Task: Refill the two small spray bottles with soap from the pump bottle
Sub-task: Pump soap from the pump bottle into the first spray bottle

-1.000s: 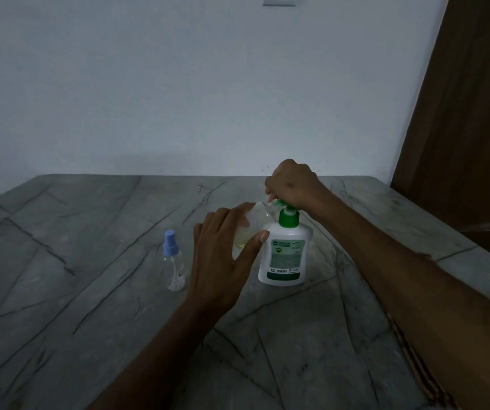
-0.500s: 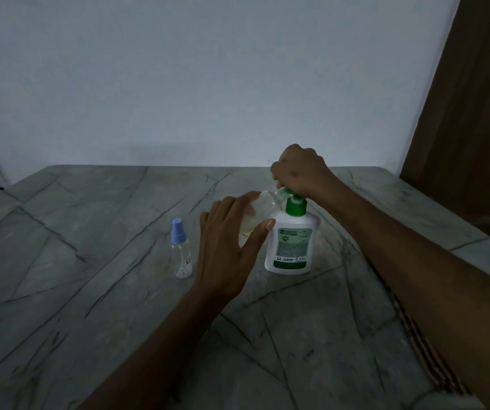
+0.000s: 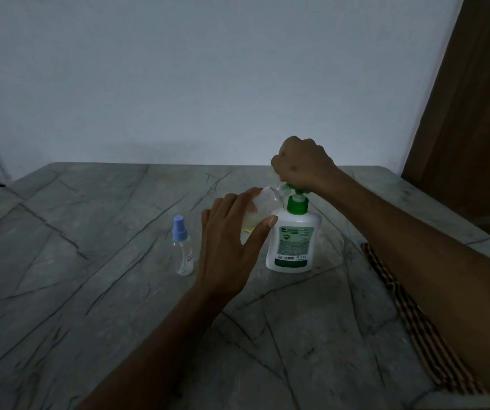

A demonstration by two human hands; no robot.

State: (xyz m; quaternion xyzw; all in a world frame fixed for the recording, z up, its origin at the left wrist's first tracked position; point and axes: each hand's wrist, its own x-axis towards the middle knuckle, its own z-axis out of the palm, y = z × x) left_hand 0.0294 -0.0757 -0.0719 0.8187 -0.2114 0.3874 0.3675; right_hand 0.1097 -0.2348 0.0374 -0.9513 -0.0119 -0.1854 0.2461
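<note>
Two hands work at the desk's (image 3: pixel 90 291) centre: my left hand (image 3: pixel 229 244) curls round an uncapped clear spray bottle (image 3: pixel 260 213), tilted against the pump bottle (image 3: pixel 292 244); my right hand (image 3: pixel 303 164) fists over its pump head. At nine o'clock stands a blue-capped spray bottle (image 3: pixel 183 247).

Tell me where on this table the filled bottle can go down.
Bare marble lies left of the capped spray bottle out to the table edge, and near, between the two forearms. It is crowded around the pump bottle, where the left hand holds the open bottle and the right hand presses.
</note>
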